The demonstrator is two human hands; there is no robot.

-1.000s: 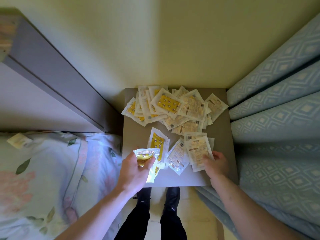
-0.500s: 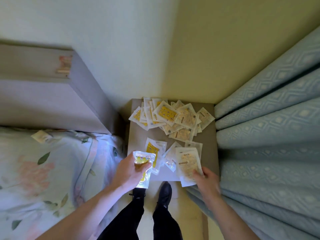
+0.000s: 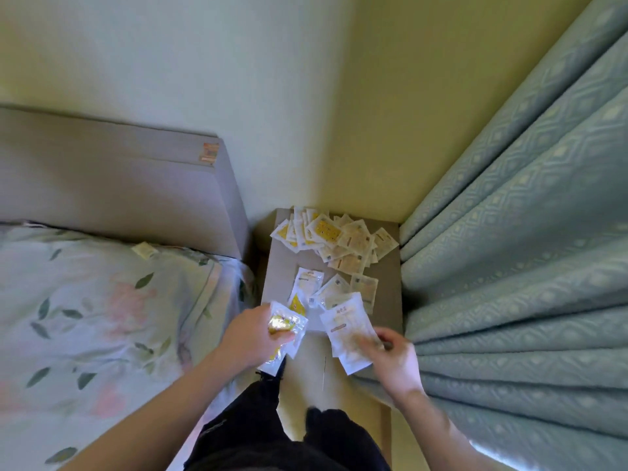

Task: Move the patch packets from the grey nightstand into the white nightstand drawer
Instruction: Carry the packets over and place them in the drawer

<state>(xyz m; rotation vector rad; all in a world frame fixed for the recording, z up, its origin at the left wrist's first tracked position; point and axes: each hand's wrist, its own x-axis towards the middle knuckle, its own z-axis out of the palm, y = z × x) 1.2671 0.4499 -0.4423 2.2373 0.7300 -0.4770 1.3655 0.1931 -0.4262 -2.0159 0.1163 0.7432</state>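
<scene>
Several white and yellow patch packets [image 3: 334, 237] lie heaped at the back of the grey nightstand [image 3: 278, 277], with a few more packets [image 3: 334, 290] loose near its front. My left hand [image 3: 253, 331] grips a small bunch of yellow packets [image 3: 283, 326] over the nightstand's front left corner. My right hand [image 3: 394, 351] pinches a white packet [image 3: 346, 326] by its lower right edge and holds it lifted off the front edge. The white nightstand and its drawer are out of view.
A bed with a floral cover [image 3: 102, 317] and a grey headboard [image 3: 119, 185] stands to the left. One stray packet [image 3: 144, 249] lies on the bed. Light blue curtains [image 3: 526, 249] hang close on the right. My legs [image 3: 272, 436] stand in front of the nightstand.
The view has pulled back and up from the nightstand. My right hand has lifted a white packet off the top and drawn it toward me. My left hand keeps its bunch.
</scene>
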